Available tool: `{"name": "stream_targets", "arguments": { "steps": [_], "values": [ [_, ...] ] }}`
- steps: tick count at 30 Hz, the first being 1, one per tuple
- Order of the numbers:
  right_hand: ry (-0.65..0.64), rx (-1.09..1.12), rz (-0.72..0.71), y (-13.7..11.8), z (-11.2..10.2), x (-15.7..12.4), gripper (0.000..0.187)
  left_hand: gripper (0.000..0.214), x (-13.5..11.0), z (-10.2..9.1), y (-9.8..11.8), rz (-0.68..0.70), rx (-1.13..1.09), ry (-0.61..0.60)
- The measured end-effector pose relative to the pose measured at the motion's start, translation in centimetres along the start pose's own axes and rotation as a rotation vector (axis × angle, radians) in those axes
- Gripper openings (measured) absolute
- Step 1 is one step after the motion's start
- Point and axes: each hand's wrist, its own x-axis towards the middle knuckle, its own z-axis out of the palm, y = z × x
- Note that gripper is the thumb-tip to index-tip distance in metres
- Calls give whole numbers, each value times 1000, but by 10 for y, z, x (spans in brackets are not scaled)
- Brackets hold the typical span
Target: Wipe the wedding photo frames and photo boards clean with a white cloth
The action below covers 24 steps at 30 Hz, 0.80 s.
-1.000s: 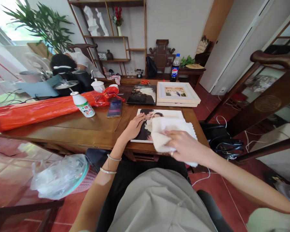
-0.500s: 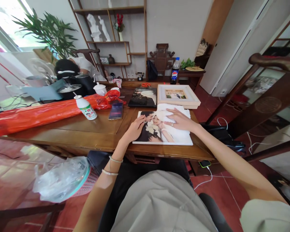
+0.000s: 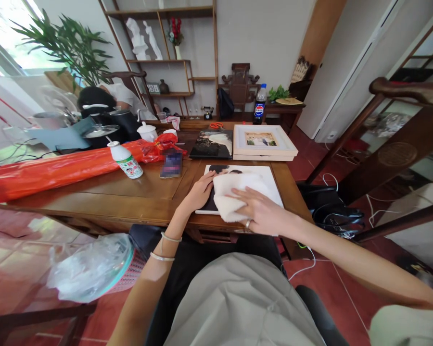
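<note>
A white-edged photo panel [image 3: 274, 185] with a picture of a couple lies flat on the table's front part. My left hand [image 3: 201, 191] rests on its left edge, fingers stretched out and lying flat. With my right hand [image 3: 261, 211] I press a white cloth [image 3: 225, 194] against the picture, fingers bent over the cloth. The cloth covers most of the couple; only dark hair and a dark strip at the left show. Behind the panel lie a dark photo panel [image 3: 205, 144] and a white framed photo [image 3: 288, 149].
The wooden table [image 3: 147, 192] also bears a phone [image 3: 171, 166], a white bottle with a straw [image 3: 124, 158], a red plastic-wrapped bundle [image 3: 57, 166], orange-handled scissors [image 3: 216, 125] and a cola bottle [image 3: 260, 105]. A bag-lined basket [image 3: 126, 274] stands at lower left. Another person [image 3: 124, 96] leans at the far left.
My right hand has drawn the cloth left and toward me, from the panel's upper right over the couple. My left hand stays at the left edge.
</note>
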Motion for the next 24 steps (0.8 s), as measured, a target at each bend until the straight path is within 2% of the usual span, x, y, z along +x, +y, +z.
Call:
{"name": "stream_targets", "arguments": {
  "steps": [6,9,12,18,20,22,24],
  "values": [
    [91,-75,161,79,-1,20,26,41,-1,2,0,-13,-12,34],
    [133,-105,229,96,2,23,28,40,-1,3,-1,-8,-25,46],
    [127,-110,233,81,5,21,26,40,-1,4,-2,-3,-29,46],
    [70,37,96,-4,10,8,36,41,-1,1,-3,12,-27,15],
    [53,60,64,-22,10,7,34,42,-1,0,-3,22,-39,-4],
    [57,69,55,-25,9,9,34,42,-2,0,-4,29,-54,-9],
    [75,61,93,-11,8,15,35,41,-1,0,-4,32,-54,5]
  ]
}}
